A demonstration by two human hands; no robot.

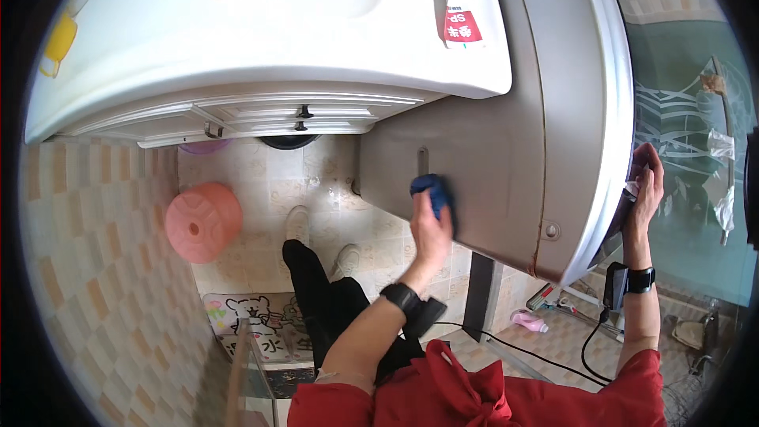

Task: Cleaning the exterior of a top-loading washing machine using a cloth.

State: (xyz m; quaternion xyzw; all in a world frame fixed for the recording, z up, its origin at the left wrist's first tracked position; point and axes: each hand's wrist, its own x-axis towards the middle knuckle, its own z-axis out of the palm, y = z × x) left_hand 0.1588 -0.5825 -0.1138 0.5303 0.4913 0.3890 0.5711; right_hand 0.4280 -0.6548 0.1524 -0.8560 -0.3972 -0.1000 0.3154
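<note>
My left hand [430, 236] grips a blue cloth [431, 193] and presses it against the grey side panel of a washing machine [474, 160]. The cloth lies just below a narrow slot [423, 158] in that panel and looks slightly blurred. Over at the machine's far right edge is my right hand [645, 193], its fingers bent against the dark part beyond the pale rim [616, 107]. What its fingertips touch is partly hidden. Both wrists wear black bands with devices.
A white washbasin [332, 41] above a cabinet [284, 115] adjoins the machine, with a red-and-white tube [462, 26] on it. An upturned pink bucket [204, 222] stands on the tiles. A black cable [522, 349] runs behind me. A pink bottle [529, 320] lies lower right.
</note>
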